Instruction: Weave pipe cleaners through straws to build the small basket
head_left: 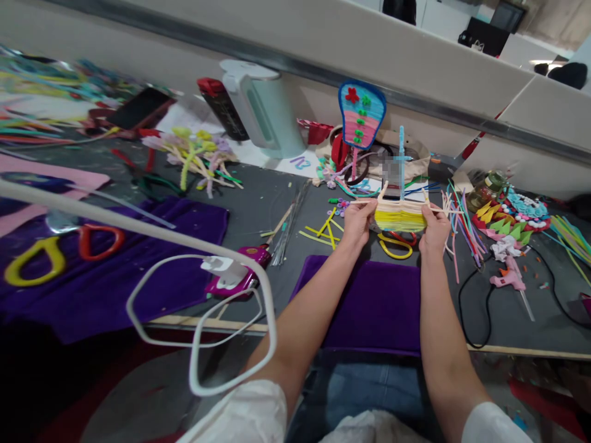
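Observation:
Between my two hands is a panel of pipe cleaners [401, 218] laid in rows, yellow below and cream-pink above. My left hand [360, 220] pinches its left edge, and loose cream ends stick out past the fingers. At the opposite edge my right hand [435, 229] is closed on it, with more pale ends poking outward. A light-blue pipe cleaner stem [401, 163] rises above the panel; whether it is joined to it I cannot tell. Below the panel lie yellow-handled scissors [394, 249], partly covered. A purple cloth [373, 301] lies between my forearms.
A white cable [272, 320] loops up close on the left, near a magenta power strip [240, 277]. To the right rests a pink glue gun [510, 277] with a black cord. A pale kettle [272, 111] and a pipe cleaner fan [362, 114] stand at the back.

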### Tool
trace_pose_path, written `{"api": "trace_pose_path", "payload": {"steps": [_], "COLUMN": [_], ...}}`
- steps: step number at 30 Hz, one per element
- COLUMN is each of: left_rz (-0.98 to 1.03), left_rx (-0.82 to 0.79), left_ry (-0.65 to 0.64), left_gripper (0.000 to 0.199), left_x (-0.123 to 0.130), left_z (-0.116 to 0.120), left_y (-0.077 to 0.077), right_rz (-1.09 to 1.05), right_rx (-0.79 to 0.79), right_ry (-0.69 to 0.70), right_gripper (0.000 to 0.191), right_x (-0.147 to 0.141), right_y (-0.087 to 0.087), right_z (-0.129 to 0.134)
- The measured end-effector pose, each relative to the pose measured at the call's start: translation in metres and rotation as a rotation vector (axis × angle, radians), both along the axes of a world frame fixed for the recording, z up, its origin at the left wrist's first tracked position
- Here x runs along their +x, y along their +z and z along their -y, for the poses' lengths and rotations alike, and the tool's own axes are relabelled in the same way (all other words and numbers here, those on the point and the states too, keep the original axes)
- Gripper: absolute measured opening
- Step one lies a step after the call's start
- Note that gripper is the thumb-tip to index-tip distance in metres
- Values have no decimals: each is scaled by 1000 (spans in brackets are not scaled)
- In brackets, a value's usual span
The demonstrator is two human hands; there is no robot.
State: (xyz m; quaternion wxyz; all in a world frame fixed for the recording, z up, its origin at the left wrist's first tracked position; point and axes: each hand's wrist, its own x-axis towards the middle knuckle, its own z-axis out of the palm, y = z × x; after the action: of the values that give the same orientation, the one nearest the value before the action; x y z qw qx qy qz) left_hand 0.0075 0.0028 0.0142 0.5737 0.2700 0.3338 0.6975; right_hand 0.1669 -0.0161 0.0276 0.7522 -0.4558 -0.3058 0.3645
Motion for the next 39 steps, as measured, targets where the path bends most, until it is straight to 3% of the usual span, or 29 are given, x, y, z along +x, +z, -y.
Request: {"api": "trace_pose_path", "payload": {"steps": [8,16,26,33,39], "left_rz": [106,43,17,-22,51], "left_rx": [-58,-25,-33,-27,30], "left_ry": [-158,-64,-106,-16,-29], "left_gripper": [41,42,46,44,44], "left_x": [-6,-9,-14,-16,-13], "left_z": [0,-3,-3,1,0], "left_y": [1,-2,2,11,9], "right_rz": [-39,17,-31,-44,-42], "right_rx": [11,14,51,61,69], "right_ry": [35,36,72,81,72], "right_gripper": [35,36,32,32,31], "right_x": [-1,-4,-4,-3,-3], "right_y": [0,1,2,2,2], "right_z": [-1,0,1,1,1]}}
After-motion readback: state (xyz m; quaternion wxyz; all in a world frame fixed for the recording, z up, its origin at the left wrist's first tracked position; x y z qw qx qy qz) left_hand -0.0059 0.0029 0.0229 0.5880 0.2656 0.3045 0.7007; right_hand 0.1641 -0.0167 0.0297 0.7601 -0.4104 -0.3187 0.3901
